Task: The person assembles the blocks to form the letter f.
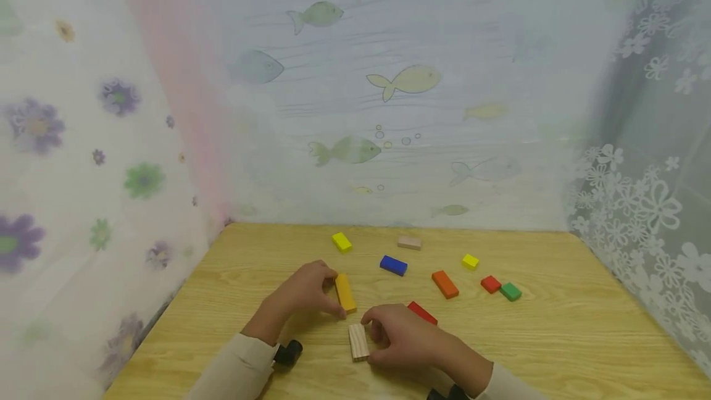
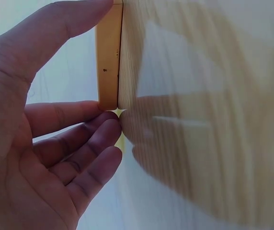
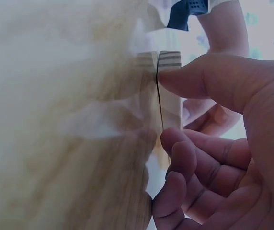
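My left hand pinches an orange-yellow wooden block lengthwise, thumb at its near end and index finger at its far end. In the left wrist view that block stands close against the tabletop, the other fingers loosely bent below. Nearer to me, my right hand holds a plain wood block by its two ends between thumb and index finger. The right wrist view has this block low at the table, its end grain striped. Just behind the right hand lies a red block, partly covered by it.
Beyond the hands lie a blue block, an orange block, a yellow block and a tan block. Farther right are small yellow, red and green blocks. Patterned curtains surround the wooden table.
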